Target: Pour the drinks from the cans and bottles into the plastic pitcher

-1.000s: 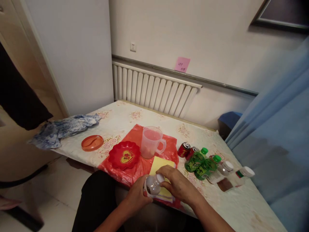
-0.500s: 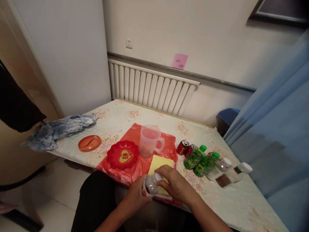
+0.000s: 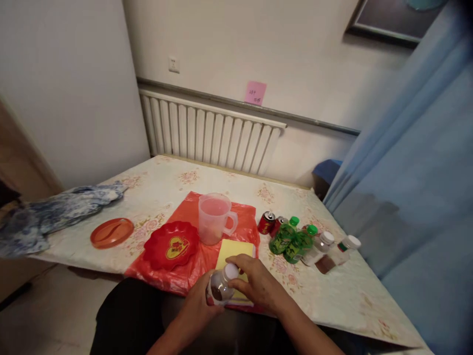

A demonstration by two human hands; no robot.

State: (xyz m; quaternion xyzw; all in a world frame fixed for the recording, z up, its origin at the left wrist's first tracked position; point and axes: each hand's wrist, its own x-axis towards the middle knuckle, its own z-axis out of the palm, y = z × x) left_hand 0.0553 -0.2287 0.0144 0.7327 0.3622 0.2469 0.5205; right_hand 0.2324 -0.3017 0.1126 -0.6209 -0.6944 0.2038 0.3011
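Note:
My left hand (image 3: 199, 303) grips the body of a small clear bottle (image 3: 219, 286) with a little dark liquid in it. My right hand (image 3: 256, 283) is closed over the bottle's white cap (image 3: 231, 270). Both hands hold it at the near table edge, above a yellow cloth (image 3: 233, 250) lying on a red plastic sheet (image 3: 188, 264). Just behind are a clear measuring jug (image 3: 213, 218) and a red dish with a heart pattern (image 3: 168, 245).
Two red cans (image 3: 266, 223), two green bottles (image 3: 283, 238) and two clear white-capped bottles (image 3: 320, 247) lie to the right on the floral table (image 3: 347, 301). An orange lid (image 3: 112, 232) and a blue cloth (image 3: 48, 217) sit left. A blue curtain (image 3: 417, 187) hangs at right, a radiator (image 3: 210, 133) behind.
The view has swung right, so everything shifted left in frame. Both hands keep hold of the small bottle, which sits slightly lower and nearer the table edge.

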